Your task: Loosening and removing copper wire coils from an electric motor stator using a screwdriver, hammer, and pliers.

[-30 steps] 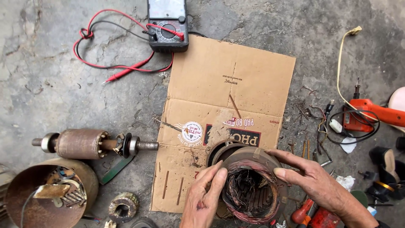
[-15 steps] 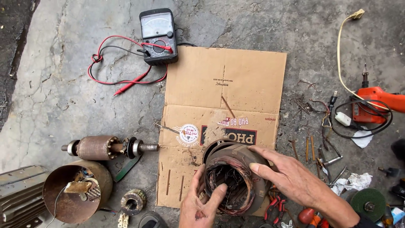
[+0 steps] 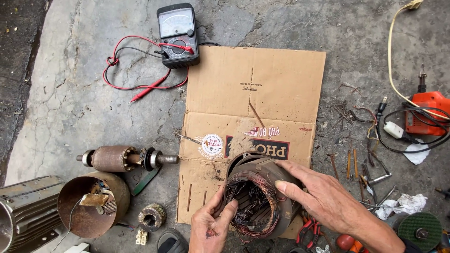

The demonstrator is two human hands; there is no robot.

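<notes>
A motor stator point(image 3: 257, 197), a dark metal ring with copper wire windings, rests on a flattened cardboard sheet point(image 3: 262, 93) on the concrete ground. My left hand point(image 3: 212, 225) grips its near-left rim, thumb and fingertips pressing the copper coils. Over its right side lies my right hand point(image 3: 323, 199), fingers spread along the top edge and holding the housing. The opening of the stator faces up toward me.
A rusty rotor with shaft point(image 3: 123, 158) lies left of the cardboard. A rusty cylindrical housing point(image 3: 91, 205) and a grey finned motor casing point(image 3: 26, 211) sit at lower left. An analog multimeter point(image 3: 177, 33) with red and black leads is at top. An orange tool point(image 3: 429, 112), nails and rods lie right.
The view has shifted, so everything sits further right and lower in frame. Both hands stay on the stator; my left fingers have moved a little along the windings.
</notes>
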